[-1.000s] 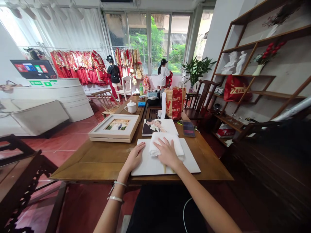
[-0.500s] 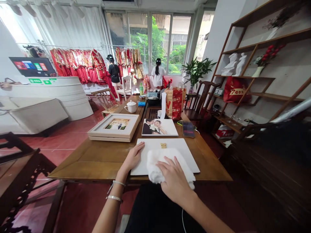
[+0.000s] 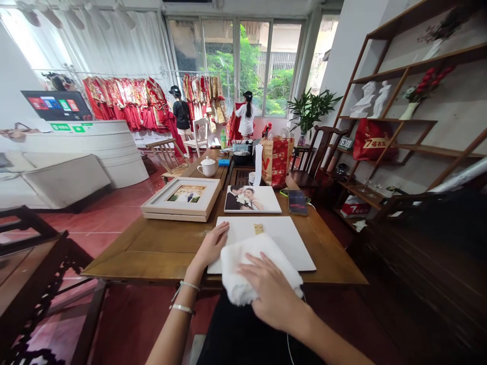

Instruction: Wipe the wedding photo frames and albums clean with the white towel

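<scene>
A white rectangular panel point(image 3: 300, 243) lies flat at the near edge of the wooden table, with a small gold-coloured metal plate point(image 3: 258, 228) on its upper middle. My left hand point(image 3: 213, 244) rests on the panel's left edge, fingers stretched out. Under my right hand point(image 3: 266, 284) is a folded white towel point(image 3: 238, 261), held against the panel's lower part and overhanging its near edge. The fingers of that hand press on top of the towel; its thumb is hidden.
Beyond the panel lie a wedding photo print point(image 3: 251, 198) and, to its left, stacked picture frames point(image 3: 180, 199). A phone point(image 3: 297, 202) with a cable lies at the right. Farther back stand a white lidded cup point(image 3: 207, 166) and a red-and-brown paper bag point(image 3: 277, 161). Two people stand by garment racks.
My right hand has drawn the towel a little left and towards me, past the panel's near edge. My left hand stays on the panel's left edge.
</scene>
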A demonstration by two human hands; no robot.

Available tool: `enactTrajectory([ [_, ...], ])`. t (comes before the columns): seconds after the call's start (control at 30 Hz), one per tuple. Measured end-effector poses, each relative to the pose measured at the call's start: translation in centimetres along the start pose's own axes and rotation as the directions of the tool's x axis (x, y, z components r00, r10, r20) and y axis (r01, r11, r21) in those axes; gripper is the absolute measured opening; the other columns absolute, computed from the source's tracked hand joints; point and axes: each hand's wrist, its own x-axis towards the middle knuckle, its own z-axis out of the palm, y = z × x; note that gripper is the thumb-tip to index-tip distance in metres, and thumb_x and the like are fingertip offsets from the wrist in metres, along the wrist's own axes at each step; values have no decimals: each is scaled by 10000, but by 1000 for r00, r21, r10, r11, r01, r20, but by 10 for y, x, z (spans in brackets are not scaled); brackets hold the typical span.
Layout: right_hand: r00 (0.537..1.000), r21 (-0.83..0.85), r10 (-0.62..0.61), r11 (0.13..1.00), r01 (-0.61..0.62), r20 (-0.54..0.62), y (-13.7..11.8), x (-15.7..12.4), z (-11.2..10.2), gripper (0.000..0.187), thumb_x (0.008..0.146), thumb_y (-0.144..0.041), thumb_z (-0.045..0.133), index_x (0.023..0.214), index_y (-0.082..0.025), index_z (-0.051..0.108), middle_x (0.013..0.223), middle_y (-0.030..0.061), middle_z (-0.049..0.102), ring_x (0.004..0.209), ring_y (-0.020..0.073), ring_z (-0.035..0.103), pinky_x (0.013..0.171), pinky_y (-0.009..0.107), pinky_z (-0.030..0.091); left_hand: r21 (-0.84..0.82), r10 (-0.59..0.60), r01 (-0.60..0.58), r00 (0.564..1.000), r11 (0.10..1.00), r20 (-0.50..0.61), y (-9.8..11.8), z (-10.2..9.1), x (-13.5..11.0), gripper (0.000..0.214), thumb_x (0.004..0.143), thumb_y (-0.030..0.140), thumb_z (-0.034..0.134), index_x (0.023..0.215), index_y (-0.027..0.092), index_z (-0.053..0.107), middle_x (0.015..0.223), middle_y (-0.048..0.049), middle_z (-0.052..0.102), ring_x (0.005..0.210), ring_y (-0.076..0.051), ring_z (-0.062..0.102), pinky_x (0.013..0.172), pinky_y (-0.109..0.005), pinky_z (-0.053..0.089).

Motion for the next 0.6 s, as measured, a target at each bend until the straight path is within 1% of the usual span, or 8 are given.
enactTrajectory([
  [0.07,990,-51,127,990,-131,-61,23,8,-9,635,640,-91,459,1263,-137,571,1317,78,576,1341,208,350,1150,381,117,12,-2,2,1000,1000,4,1,0,-1,402,864,296,467,1215,157,606,1383,-106,525,1320,-232,442,1121,-435,322],
  [0.13,967,-90,228,967,-239,-116,46,26,-17,627,659,-79,458,1279,-95,551,1333,112,556,1335,225,359,1136,383,158,19,-3,2,1000,1000,10,2,-1,-2,403,866,298,464,1212,147,605,1389,-114,517,1322,-236,440,1123,-439,315],
  [0.2,956,-98,260,957,-274,-135,63,51,-24,607,685,-82,468,1288,-89,539,1343,126,544,1328,239,368,1112,378,207,25,1,-2,1000,1000,24,4,-2,-3,405,858,308,482,1204,139,608,1392,-122,513,1323,-247,438,1124,-446,310],
  [0.27,961,-95,240,963,-254,-134,72,78,-28,540,712,-99,479,1244,-100,574,1300,138,576,1283,254,424,1066,365,277,42,4,-6,999,999,47,6,-4,-5,437,829,347,544,1212,144,601,1406,-128,496,1332,-267,420,1122,-458,305],
  [0.37,975,-83,186,977,-197,-119,67,115,-28,401,748,-137,486,1113,-131,652,1163,130,658,1136,262,550,963,341,371,77,21,-27,997,997,70,11,-6,-7,513,787,391,622,1244,163,576,1422,-127,472,1334,-291,409,1118,-453,312],
  [0.43,985,-70,136,987,-144,-109,57,133,-21,400,751,-135,487,1114,-160,652,1151,95,669,1114,239,563,959,321,369,90,56,-62,996,994,70,14,-7,-8,484,793,373,624,1230,169,584,1385,-125,505,1300,-295,445,1104,-439,336],
  [0.5,989,-59,99,993,-106,-114,49,142,-12,484,736,-112,491,1202,-178,604,1236,63,631,1198,214,503,1026,315,307,97,92,-98,994,990,63,16,-6,-8,432,794,350,626,1185,168,607,1325,-127,548,1249,-302,485,1080,-445,364],
  [0.6,985,-58,99,992,-108,-139,47,134,-1,585,722,-83,479,1296,-181,530,1335,39,562,1309,189,382,1110,338,177,106,118,-123,991,987,56,16,-5,-8,406,799,341,622,1169,173,611,1296,-128,561,1233,-304,488,1072,-464,367],
])
